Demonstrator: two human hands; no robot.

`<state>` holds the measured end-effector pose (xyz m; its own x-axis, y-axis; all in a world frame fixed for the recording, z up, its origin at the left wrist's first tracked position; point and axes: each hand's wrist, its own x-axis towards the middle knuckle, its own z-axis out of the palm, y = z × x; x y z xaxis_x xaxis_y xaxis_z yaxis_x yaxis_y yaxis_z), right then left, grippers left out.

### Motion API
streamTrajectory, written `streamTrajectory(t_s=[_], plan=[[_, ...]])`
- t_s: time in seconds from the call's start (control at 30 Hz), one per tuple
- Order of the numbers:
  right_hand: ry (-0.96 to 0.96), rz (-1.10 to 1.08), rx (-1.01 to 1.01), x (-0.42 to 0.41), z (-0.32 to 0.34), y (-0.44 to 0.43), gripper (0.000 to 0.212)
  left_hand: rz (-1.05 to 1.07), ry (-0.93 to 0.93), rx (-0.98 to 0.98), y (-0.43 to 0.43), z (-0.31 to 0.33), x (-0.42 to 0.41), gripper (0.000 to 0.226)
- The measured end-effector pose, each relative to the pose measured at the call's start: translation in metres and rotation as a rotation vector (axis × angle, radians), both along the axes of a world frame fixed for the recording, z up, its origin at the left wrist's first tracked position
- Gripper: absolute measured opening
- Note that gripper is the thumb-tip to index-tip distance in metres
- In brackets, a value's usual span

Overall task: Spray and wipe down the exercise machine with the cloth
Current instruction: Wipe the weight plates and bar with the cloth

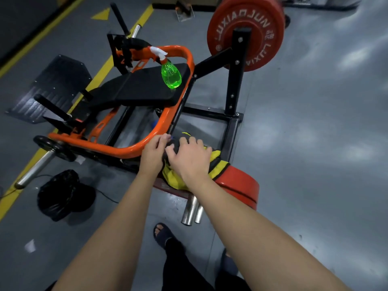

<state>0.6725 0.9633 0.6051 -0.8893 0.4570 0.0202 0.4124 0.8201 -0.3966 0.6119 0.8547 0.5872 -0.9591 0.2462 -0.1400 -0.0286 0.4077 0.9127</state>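
My right hand (189, 158) lies on the yellow-and-black cloth (214, 162), fingers bent over its bunched dark end, pressing it against the corner of the exercise machine (147, 91) where the orange frame (117, 149) curves. My left hand (152, 153) sits just beside it at the frame's bend, fingers curled; whether it pinches cloth or frame I cannot tell. The green spray bottle (171, 76) stands on the black seat pad (138, 89), well apart from both hands. A black bag (56, 192) lies on the floor (315, 122).
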Motion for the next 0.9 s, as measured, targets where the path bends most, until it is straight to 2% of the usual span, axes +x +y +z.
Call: streamTrajectory(t_s=[0.07, 0.13, 0.2, 0.23, 0.33, 0.43, 0.5, 0.6, 0.73, 0.83, 0.9], plan=[[0.065, 0.076, -0.037, 0.007, -0.003, 0.013, 0.049, 0.004, -0.124, 0.061, -0.008, -0.011, 0.005, 0.037], [0.129, 0.044, -0.087, 0.026, -0.012, 0.038, 0.051, -0.052, -0.027, -0.111, -0.007, -0.019, 0.009, 0.042], [0.184, -0.147, -0.213, 0.059, -0.033, 0.07, 0.049, -0.048, 0.12, -0.321, 0.001, -0.024, 0.01, 0.047], [0.201, -0.279, -0.312, 0.077, -0.046, 0.086, 0.051, -0.028, 0.157, -0.358, 0.004, -0.022, 0.013, 0.048], [0.14, -0.668, -0.525, 0.113, -0.074, 0.119, 0.063, -0.018, 0.158, -0.387, 0.008, -0.02, 0.011, 0.048], [0.032, -0.777, -0.535, 0.112, -0.075, 0.122, 0.062, -0.036, 0.107, -0.389, 0.006, -0.019, 0.007, 0.049], [0.029, -0.795, -0.518, 0.106, -0.071, 0.118, 0.066, -0.04, 0.073, -0.356, 0.003, -0.022, 0.002, 0.045], [0.031, -0.783, -0.471, 0.099, -0.062, 0.109, 0.051, -0.05, -0.002, -0.331, -0.007, -0.027, -0.008, 0.041], [0.11, -0.574, -0.347, 0.085, -0.038, 0.091, 0.051, -0.071, -0.147, -0.386, -0.009, -0.019, -0.018, 0.037], [0.122, -0.374, -0.294, 0.067, -0.016, 0.071, 0.056, -0.094, -0.117, -0.508, -0.007, -0.007, -0.023, 0.022], [0.05, -0.27, -0.22, 0.05, -0.001, 0.051, 0.059, -0.086, -0.086, -0.475, -0.011, 0.003, -0.033, 0.017]])
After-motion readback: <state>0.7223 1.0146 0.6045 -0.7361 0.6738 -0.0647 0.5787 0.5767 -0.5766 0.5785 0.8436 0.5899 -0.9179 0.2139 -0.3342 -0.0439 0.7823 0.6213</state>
